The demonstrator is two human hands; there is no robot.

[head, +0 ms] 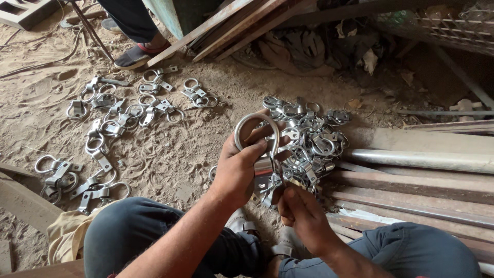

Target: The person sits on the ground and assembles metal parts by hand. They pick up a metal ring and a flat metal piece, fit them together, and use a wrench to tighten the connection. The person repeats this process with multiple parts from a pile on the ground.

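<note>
Steel ring clamp [260, 149] held up in head view, between both hands, above sandy floor [175, 149] and just in front of knees. Left hand [239, 167] wrapped around lower part of ring, fingers [257, 150] curled tight on it, thumb side against flat plate under ring. Right hand [303, 211] lower and nearer to body, fingers [288, 198] pinched narrow on small part at bottom of same clamp; what exactly is pinched, cannot tell. Directly behind clamp, touching floor, big pile of clamps [309, 136], shiny, tangled together. To left, well apart from hands, loose clamps [118, 110] spread on sand in small groups, some more near left knee [77, 183]. On right side, metal pipe [422, 159] and rusty bars [411, 195] lying flat, just beside pile. At top, wooden planks [231, 25] leaning, dark rags [303, 49] under them. In top left corner, foot of other person [136, 54] in dark shoe, standing on sand. Yellowish cloth [67, 234] beside left leg.
</note>
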